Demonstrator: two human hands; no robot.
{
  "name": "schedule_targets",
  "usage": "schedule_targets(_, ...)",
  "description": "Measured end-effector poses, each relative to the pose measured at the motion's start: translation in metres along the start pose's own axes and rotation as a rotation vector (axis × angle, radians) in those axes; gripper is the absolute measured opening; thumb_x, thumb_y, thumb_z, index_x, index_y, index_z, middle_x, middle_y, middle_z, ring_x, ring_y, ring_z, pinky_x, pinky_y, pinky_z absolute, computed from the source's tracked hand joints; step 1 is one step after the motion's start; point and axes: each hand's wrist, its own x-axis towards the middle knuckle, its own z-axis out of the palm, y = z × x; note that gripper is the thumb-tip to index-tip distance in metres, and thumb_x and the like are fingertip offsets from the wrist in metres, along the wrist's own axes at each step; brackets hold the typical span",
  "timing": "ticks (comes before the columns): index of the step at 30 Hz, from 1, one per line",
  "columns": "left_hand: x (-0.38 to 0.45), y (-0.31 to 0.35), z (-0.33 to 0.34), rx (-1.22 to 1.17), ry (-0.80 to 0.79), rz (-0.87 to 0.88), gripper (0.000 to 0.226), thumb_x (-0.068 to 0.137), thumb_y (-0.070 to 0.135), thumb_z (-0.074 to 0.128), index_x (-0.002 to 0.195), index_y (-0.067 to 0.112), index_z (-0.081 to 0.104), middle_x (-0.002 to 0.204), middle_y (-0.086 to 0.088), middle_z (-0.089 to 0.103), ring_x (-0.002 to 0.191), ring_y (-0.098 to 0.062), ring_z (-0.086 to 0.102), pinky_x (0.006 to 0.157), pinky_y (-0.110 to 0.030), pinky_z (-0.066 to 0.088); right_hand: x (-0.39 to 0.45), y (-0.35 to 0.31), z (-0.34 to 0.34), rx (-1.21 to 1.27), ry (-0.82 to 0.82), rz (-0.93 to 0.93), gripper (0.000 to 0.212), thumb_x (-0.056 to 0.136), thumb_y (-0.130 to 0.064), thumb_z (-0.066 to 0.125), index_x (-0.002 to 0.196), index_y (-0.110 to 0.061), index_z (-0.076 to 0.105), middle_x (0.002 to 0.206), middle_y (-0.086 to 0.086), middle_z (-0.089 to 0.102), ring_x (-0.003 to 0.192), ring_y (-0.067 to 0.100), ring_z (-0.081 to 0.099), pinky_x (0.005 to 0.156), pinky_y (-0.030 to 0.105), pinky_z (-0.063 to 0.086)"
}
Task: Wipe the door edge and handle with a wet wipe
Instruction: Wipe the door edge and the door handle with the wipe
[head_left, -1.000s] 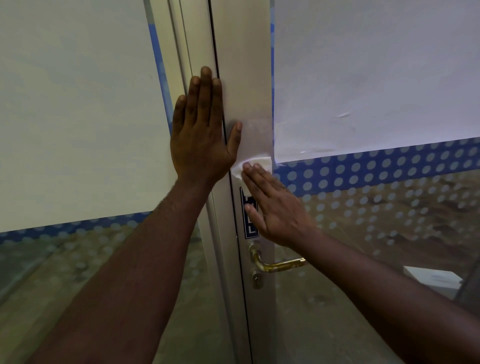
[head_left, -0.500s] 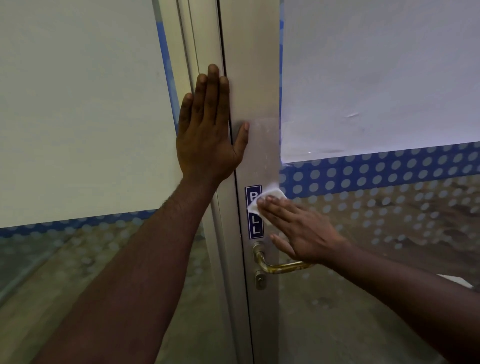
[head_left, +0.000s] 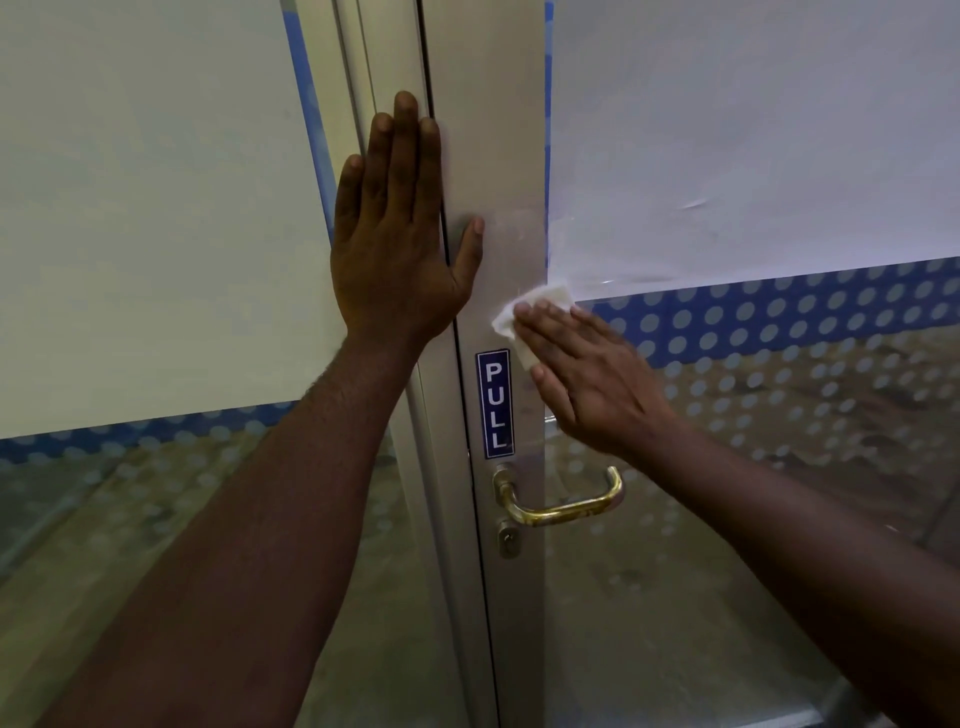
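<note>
The grey metal door edge (head_left: 493, 130) runs top to bottom through the middle of the view. My right hand (head_left: 587, 374) lies flat on it and presses a white wet wipe (head_left: 530, 306) against the metal, just above a blue PULL sticker (head_left: 494, 405). The brass lever handle (head_left: 566, 506) sits below the sticker, apart from my right hand, with a keyhole (head_left: 507, 538) under it. My left hand (head_left: 400, 234) rests flat with fingers up across the gap between frame and door, holding nothing.
Frosted white film covers the upper glass of the door (head_left: 753, 130) and of the fixed panel on the left (head_left: 145, 208). Below it runs a blue band with white dots (head_left: 779, 306), then clear dotted glass.
My right hand slid the wipe down beside the PULL sticker, then back up above it. My left hand has stayed flat in the same place.
</note>
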Motion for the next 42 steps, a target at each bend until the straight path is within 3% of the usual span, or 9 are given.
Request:
schedule_targets(4, 0.001, -0.001, 0.0, 0.009, -0.007, -0.001, 0.073, 0.106, 0.056, 0.032, 0.157, 0.004, 0.023, 0.163, -0.018, 0.024, 0.152, -0.031, 0.019, 0.125, -0.04, 0.009, -0.02, -0.01, 0.014, 0.022, -0.047, 0.001, 0.054, 0.103, -0.038, 0.016, 0.151, -0.013, 0.021, 0.157, 0.005, 0.019, 0.147, 0.013, 0.011, 0.119, 0.028, 0.003)
schedule_targets(7, 0.0, 0.0, -0.001, 0.001, -0.018, 0.001, 0.074, 0.106, 0.056, 0.031, 0.158, 0.004, 0.02, 0.165, -0.017, 0.021, 0.153, -0.03, 0.017, 0.125, -0.039, 0.007, -0.041, -0.012, 0.024, 0.005, -0.128, -0.018, 0.056, 0.102, -0.041, 0.012, 0.151, -0.015, 0.018, 0.158, 0.005, 0.02, 0.147, 0.012, 0.009, 0.12, 0.031, 0.008)
schedule_targets(12, 0.0, 0.003, 0.001, 0.009, -0.006, -0.027, 0.073, 0.106, 0.055, 0.031, 0.158, 0.004, 0.02, 0.164, -0.018, 0.021, 0.153, -0.031, 0.017, 0.125, -0.042, 0.009, -0.006, -0.026, 0.018, 0.079, 0.012, 0.078, 0.057, 0.102, -0.043, 0.01, 0.151, -0.014, 0.017, 0.158, 0.004, 0.016, 0.148, 0.012, 0.009, 0.119, 0.03, 0.006)
schedule_targets(17, 0.0, 0.005, 0.0, -0.003, -0.011, -0.021, 0.072, 0.106, 0.054, 0.032, 0.157, 0.004, 0.021, 0.164, -0.018, 0.022, 0.152, -0.032, 0.018, 0.125, -0.042, 0.01, -0.031, -0.035, 0.033, 0.102, -0.005, 0.095, 0.056, 0.101, -0.042, 0.014, 0.15, -0.013, 0.016, 0.158, 0.003, 0.01, 0.147, 0.012, 0.006, 0.12, 0.035, 0.013)
schedule_targets(21, 0.001, 0.004, 0.001, 0.025, 0.016, -0.03, 0.072, 0.106, 0.053, 0.034, 0.156, 0.003, 0.024, 0.162, -0.019, 0.026, 0.151, -0.032, 0.021, 0.125, -0.042, 0.011, -0.003, -0.048, 0.029, 0.193, 0.105, 0.15, 0.057, 0.102, -0.043, 0.015, 0.151, -0.014, 0.017, 0.159, 0.002, 0.012, 0.148, 0.009, 0.006, 0.119, 0.029, 0.005)
schedule_targets(27, 0.002, 0.005, -0.002, 0.021, -0.017, -0.024, 0.071, 0.107, 0.053, 0.031, 0.157, 0.003, 0.023, 0.163, -0.019, 0.024, 0.152, -0.032, 0.019, 0.125, -0.041, 0.009, -0.028, -0.048, 0.04, 0.194, 0.02, 0.16, 0.058, 0.101, -0.044, 0.014, 0.152, -0.017, 0.011, 0.16, -0.001, 0.006, 0.147, 0.005, -0.002, 0.12, 0.032, 0.009)
schedule_targets(31, 0.0, 0.004, 0.001, 0.028, 0.003, -0.03, 0.071, 0.107, 0.053, 0.031, 0.157, 0.003, 0.024, 0.163, -0.019, 0.025, 0.152, -0.032, 0.02, 0.125, -0.041, 0.009, 0.012, -0.048, 0.024, 0.247, 0.19, 0.166, 0.057, 0.102, -0.042, 0.019, 0.152, -0.014, 0.02, 0.16, 0.004, 0.016, 0.148, 0.008, 0.006, 0.12, 0.028, 0.006)
schedule_targets(37, 0.001, 0.005, -0.002, 0.012, -0.015, -0.029, 0.071, 0.107, 0.052, 0.032, 0.157, 0.003, 0.023, 0.163, -0.019, 0.024, 0.152, -0.032, 0.019, 0.125, -0.041, 0.009, -0.027, -0.054, 0.039, 0.246, 0.087, 0.156, 0.054, 0.102, -0.04, 0.02, 0.151, -0.018, 0.013, 0.159, -0.001, 0.008, 0.147, 0.005, 0.0, 0.12, 0.033, 0.012)
schedule_targets(42, 0.001, 0.004, 0.001, 0.029, 0.009, -0.035, 0.07, 0.107, 0.052, 0.031, 0.156, 0.003, 0.025, 0.162, -0.02, 0.026, 0.151, -0.033, 0.021, 0.125, -0.041, 0.009, 0.038, -0.048, 0.011, 0.245, 0.281, 0.159, 0.056, 0.102, -0.039, 0.022, 0.152, -0.013, 0.021, 0.16, 0.004, 0.016, 0.148, 0.009, 0.006, 0.12, 0.026, 0.003)
